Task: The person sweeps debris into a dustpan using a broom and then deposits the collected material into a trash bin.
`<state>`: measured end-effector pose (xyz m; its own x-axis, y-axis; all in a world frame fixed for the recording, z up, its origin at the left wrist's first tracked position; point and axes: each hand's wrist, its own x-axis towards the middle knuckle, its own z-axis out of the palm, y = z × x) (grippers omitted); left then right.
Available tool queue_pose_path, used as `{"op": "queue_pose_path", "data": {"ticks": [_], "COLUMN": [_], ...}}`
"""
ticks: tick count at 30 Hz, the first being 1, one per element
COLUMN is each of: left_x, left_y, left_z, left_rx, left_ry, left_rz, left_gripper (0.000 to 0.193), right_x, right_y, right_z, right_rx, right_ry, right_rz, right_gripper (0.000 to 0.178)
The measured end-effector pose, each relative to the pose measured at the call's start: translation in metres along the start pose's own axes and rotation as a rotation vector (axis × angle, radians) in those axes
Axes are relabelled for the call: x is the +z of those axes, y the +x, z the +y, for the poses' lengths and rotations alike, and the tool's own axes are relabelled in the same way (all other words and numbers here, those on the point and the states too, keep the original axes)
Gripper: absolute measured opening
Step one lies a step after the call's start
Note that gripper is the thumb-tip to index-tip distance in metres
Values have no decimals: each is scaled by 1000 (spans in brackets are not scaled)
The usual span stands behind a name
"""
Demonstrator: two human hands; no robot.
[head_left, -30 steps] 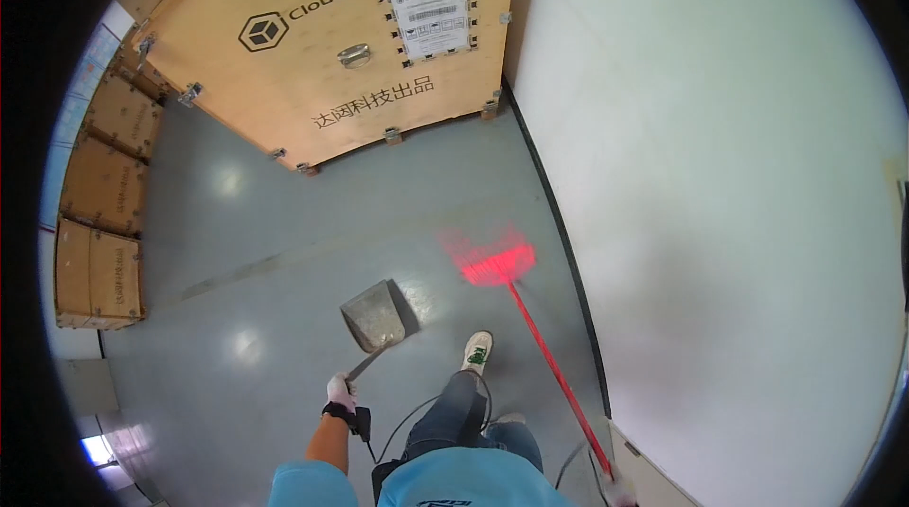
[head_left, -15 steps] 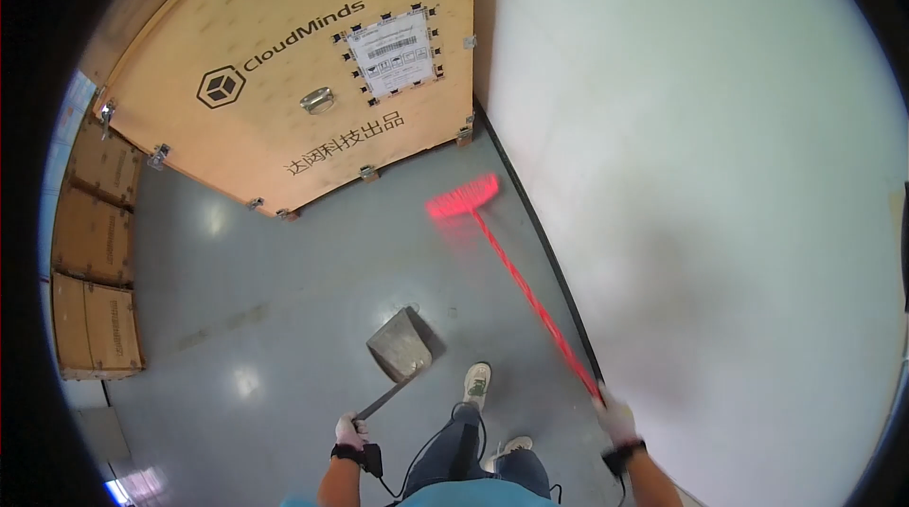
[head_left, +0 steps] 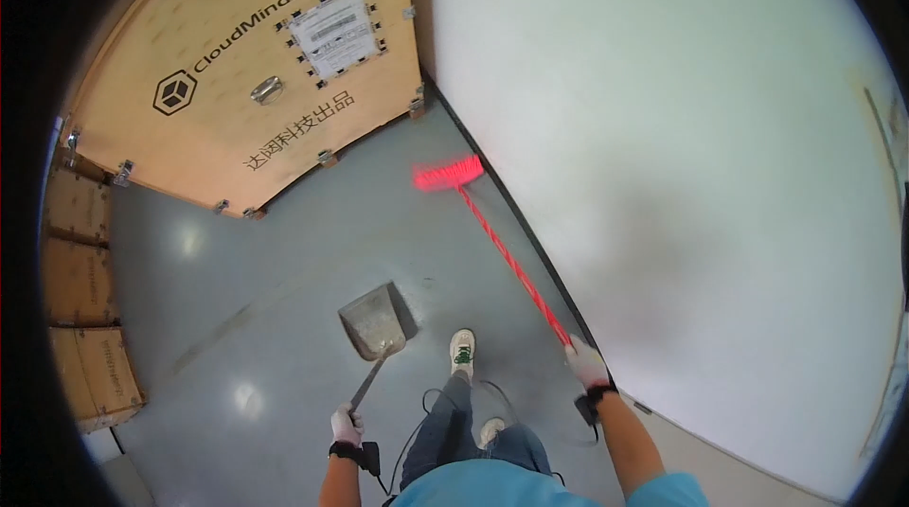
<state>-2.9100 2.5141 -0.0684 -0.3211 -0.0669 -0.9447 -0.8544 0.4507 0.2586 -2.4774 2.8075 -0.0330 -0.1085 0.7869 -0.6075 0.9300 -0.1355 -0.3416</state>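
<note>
My left hand [head_left: 347,424], in a white glove, is closed round the handle of a grey metal dustpan [head_left: 375,322]. The pan is at or just above the floor, left of my forward foot, with a dark shadow along its right side. In my gloved right hand [head_left: 586,364] is the upper end of the red-striped handle of a broom [head_left: 516,266]. Its red bristle head [head_left: 449,173] is ahead of me near the foot of the white wall, slightly blurred. A black band with a small box is strapped on each wrist.
A big wooden crate [head_left: 275,62] with metal latches stands ahead to the left. Smaller wooden crates [head_left: 95,373] line the far left. On my right rises a white wall [head_left: 682,176] with a black skirting [head_left: 516,209]. Thin cables hang by my legs over the grey floor [head_left: 284,270].
My right hand has moved forward and left with the broom, whose head appears nearer the wall foot. The view has shifted; the crate and dustpan appear farther left.
</note>
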Motion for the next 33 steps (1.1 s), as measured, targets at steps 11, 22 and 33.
{"op": "queue_pose_path", "data": {"ticks": [11, 22, 33], "left_x": [-37, -87, -108], "left_y": [38, 77, -19], "left_z": [-62, -82, -113], "left_rx": [119, 75, 519], "left_ry": [23, 8, 280], "left_rz": [-156, -322, -374], "left_gripper": [18, 15, 16], "right_x": [84, 151, 199], "right_y": [-266, -319, -410], "right_z": [180, 224, 211], "right_rx": [285, 321, 299], "right_ry": [-20, 35, 168], "right_rz": [6, 32, 163], "right_gripper": [40, 38, 36]}}
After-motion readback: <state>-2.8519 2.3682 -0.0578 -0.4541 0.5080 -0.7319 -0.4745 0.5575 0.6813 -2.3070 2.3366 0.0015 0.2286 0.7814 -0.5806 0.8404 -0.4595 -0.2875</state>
